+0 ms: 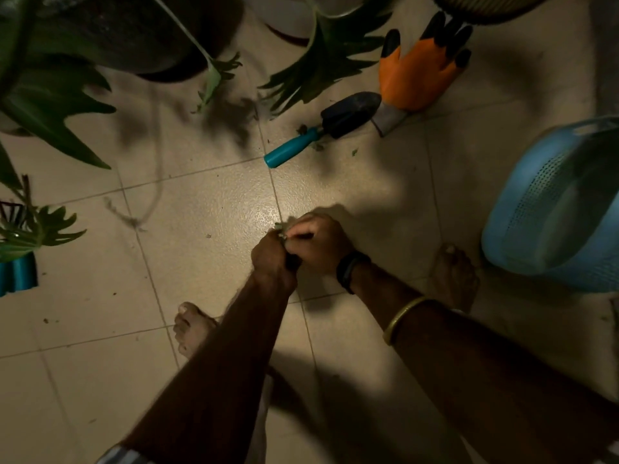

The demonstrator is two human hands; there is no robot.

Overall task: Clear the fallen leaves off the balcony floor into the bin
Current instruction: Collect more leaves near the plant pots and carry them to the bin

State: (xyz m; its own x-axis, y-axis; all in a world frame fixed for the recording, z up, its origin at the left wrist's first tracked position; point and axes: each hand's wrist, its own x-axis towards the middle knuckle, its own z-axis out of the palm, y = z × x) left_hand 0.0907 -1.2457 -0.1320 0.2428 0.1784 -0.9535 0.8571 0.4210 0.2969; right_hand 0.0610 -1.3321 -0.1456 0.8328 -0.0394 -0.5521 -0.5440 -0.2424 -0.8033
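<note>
We are bunching leaf scraps (279, 230) between left hand (272, 259) and right hand (320, 244) (both curled tight); bits risk dropping before the blue bin (536, 209) at three o'clock.

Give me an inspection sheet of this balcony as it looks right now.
Surface: tiled floor, dim, small bits of debris scattered.
Job's things: leaf scraps bunched between both hands; blue bin at right, tipped on its side.
Clutter: trowel with teal handle lying on the floor; orange glove beside it.
Grippers: left hand and right hand pressed together, fingers curled round the scraps.
Cables: nothing seen.
Surroundings: potted plants along the top and left, bare feet on the tiles.
</note>
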